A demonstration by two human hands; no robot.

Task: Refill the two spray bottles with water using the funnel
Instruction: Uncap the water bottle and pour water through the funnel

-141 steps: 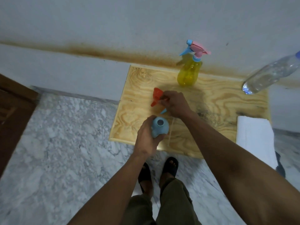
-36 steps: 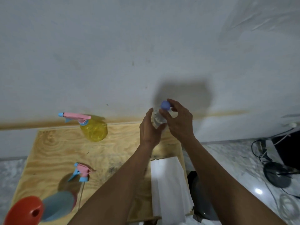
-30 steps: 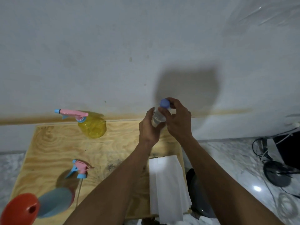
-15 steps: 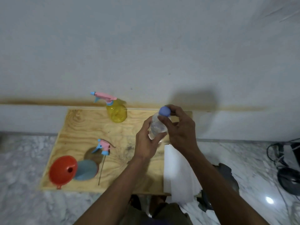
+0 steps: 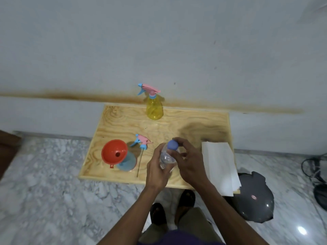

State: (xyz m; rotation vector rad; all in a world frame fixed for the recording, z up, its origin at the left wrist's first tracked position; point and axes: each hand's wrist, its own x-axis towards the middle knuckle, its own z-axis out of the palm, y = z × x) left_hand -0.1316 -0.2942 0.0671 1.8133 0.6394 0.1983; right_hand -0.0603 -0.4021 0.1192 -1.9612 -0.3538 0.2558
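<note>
Clear plastic shows between the two hands: a water bottle [image 5: 166, 158] is held upright over the front edge of the plywood bench [image 5: 177, 124]. The left hand [image 5: 157, 172] has its grip closed around the bottle's body, and the right hand [image 5: 190, 161] has its grip curled over the blue cap [image 5: 172, 145], fingertips pinching it. To the left, the blue spray bottle [image 5: 127, 162] stands open on the bench with the red funnel [image 5: 114, 152] seated in its neck. Its pink and blue spray head [image 5: 141, 140] lies just behind it, its thin dip tube running toward the front edge. The yellow spray bottle [image 5: 154, 108] stands at the back by the wall, its trigger head on. A folded white paper [image 5: 219, 165] overhangs the bench's right front corner, and a dark grey lid [image 5: 254, 198] lies on the marble floor [image 5: 44, 191] beside it.
</note>
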